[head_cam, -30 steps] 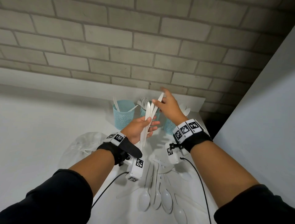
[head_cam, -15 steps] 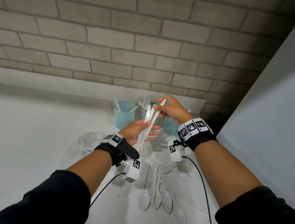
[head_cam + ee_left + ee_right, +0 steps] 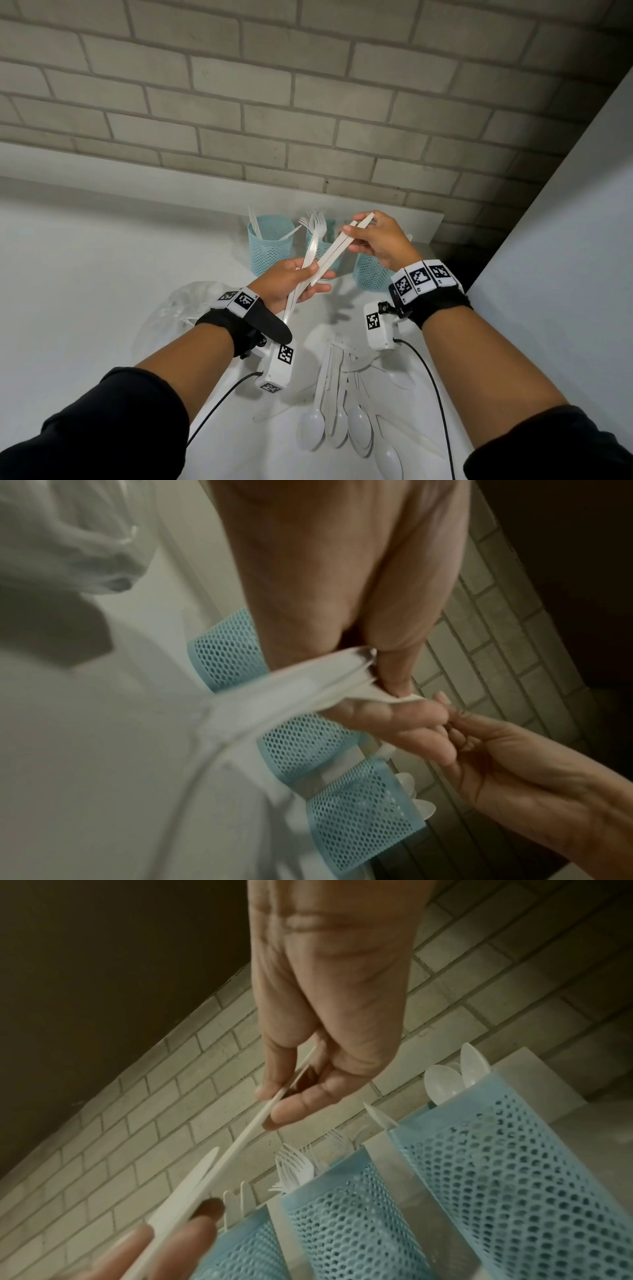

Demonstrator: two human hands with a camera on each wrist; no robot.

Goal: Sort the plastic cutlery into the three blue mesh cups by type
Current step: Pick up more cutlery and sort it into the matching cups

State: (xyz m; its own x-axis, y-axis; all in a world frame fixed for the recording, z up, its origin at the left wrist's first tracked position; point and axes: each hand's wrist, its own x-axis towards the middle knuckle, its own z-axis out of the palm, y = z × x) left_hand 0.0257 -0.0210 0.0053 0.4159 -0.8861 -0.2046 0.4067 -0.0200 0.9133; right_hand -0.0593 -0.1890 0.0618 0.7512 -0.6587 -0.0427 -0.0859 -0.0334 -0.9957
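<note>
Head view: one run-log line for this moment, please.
left hand: holds cutlery bunch | right hand: pinches knives | cups: partly filled

We hold both forearms raised ahead of us, black sleeves pushed up, a marker-tagged strap on each wrist. Our left hand (image 3: 291, 281) sits lower, palm turned inward, fingers curled in a grip. Our right hand (image 3: 380, 240) sits higher, thumb and fingertips (image 3: 284, 1110) pinched together, wrist bent downward.

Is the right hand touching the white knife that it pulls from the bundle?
Touching. The right wrist view shows the right hand pinching the white knife between thumb and fingertips, with no gap.
</note>
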